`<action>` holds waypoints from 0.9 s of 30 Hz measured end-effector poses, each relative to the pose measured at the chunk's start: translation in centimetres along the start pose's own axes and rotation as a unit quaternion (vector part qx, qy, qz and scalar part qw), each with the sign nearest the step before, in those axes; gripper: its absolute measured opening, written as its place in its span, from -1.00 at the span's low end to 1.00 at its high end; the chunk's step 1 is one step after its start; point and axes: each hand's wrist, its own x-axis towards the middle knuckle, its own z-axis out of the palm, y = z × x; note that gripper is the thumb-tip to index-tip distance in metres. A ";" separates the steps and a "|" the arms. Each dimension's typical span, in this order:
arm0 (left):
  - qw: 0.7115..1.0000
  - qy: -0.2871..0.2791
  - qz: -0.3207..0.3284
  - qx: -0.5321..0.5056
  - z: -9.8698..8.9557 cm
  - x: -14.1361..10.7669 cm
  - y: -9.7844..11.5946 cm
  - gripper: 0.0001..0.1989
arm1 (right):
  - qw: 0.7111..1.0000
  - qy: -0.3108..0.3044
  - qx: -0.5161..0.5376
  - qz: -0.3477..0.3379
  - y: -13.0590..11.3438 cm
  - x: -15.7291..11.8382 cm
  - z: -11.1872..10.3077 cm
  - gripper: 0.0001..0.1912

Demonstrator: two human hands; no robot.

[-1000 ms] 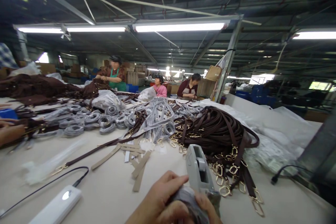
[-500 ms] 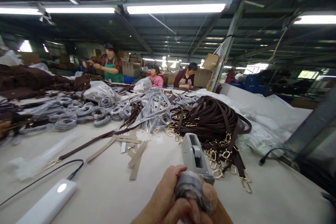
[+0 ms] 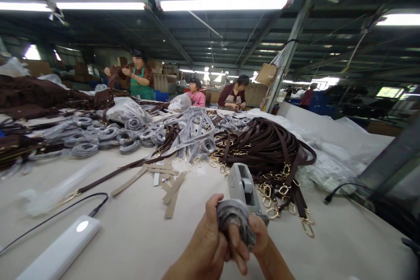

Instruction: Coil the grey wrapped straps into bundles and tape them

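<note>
A coiled strap wrapped in clear plastic [image 3: 234, 210] is held between both hands, low in the middle of the head view. My left hand [image 3: 210, 236] grips its left side, and fingers reach through the middle of the coil. My right hand [image 3: 260, 234] closes on the coil's right edge. Just behind the hands stands a grey tape dispenser [image 3: 241, 181], partly covered by the coil and my right hand. Beyond it lies a big heap of dark brown straps [image 3: 262, 148] with gold-coloured clasps [image 3: 284, 190].
Several plastic-wrapped coils [image 3: 129, 138] lie across the table's far side. Tan strips [image 3: 173, 192] and one loose brown strap [image 3: 111, 175] lie left of centre. A white device [image 3: 62, 249] with a black cable is at front left. Several people work beyond the table.
The coil has turned and tipped slightly, showing its central opening more. Fingers now stick out through it. The view has shifted a little.
</note>
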 end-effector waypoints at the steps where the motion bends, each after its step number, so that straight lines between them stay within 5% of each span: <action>1: 1.000 0.005 -0.007 0.005 -0.1 0.3 0.4 -0.26 | 1.000 0.021 -0.014 -0.014 -0.3 0.1 0.1 -0.40; 6: 0.972 0.076 0.076 0.207 -2.2 1.6 2.4 -0.31 | 0.989 0.096 -0.080 -0.075 -2.4 0.6 0.2 -0.62; 10: 0.937 0.074 0.087 0.329 -4.7 2.0 3.0 -0.27 | 0.954 0.169 -0.241 -0.060 -3.2 0.6 0.6 -0.56; 12: 0.924 0.074 0.083 0.365 -5.6 1.9 3.1 -0.24 | 0.903 0.211 -0.364 -0.088 -3.1 0.7 1.4 -0.43; 14: 0.918 0.069 0.093 0.380 -6.1 1.6 3.2 -0.24 | 0.817 0.225 -0.515 -0.129 -3.0 1.1 2.6 -0.29; 17: 0.909 0.044 0.153 0.386 -6.0 1.3 3.5 -0.27 | 0.672 0.175 -0.705 -0.144 -2.6 2.5 4.2 -0.22; 19: 0.905 0.038 0.179 0.383 -5.8 1.2 3.4 -0.27 | 0.626 0.162 -0.749 -0.144 -1.8 3.4 4.3 -0.19; 27: 0.951 0.079 0.011 0.299 -5.9 -0.9 1.3 -0.31 | 0.621 0.166 -0.754 -0.134 3.5 3.2 0.2 -0.50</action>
